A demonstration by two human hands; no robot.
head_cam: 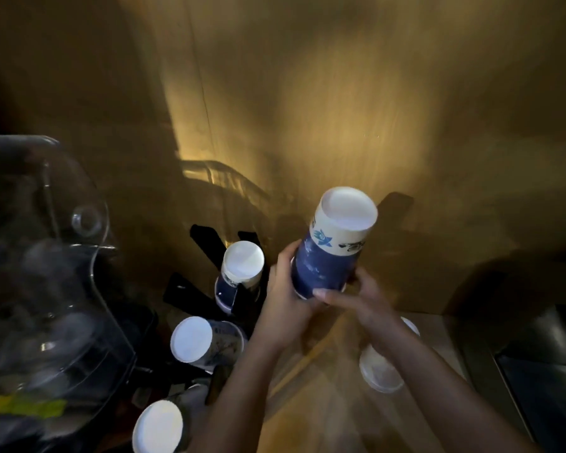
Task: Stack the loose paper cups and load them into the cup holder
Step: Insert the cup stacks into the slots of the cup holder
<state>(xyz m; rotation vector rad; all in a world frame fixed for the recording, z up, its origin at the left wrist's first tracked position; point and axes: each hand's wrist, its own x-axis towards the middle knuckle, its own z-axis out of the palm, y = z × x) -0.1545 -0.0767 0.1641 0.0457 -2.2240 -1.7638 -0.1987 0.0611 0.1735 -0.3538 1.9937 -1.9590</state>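
An upside-down stack of blue-and-white paper cups [334,246] is held up above the counter, its white base toward me. My left hand [285,299] grips its left side and my right hand [356,299] holds it from the lower right. To the left stands the black cup holder [206,240], with an inverted cup stack [241,273] in one of its slots. More inverted cups sit at the holder's near side [203,341] and at the bottom edge [159,428]. A white cup [379,367] stands under my right forearm.
A clear plastic domed cover [46,256] over dark equipment fills the left side. A brown wall [340,109] rises right behind the counter. A dark metal sink or basin [546,354] lies at the right. The scene is dim and somewhat blurred.
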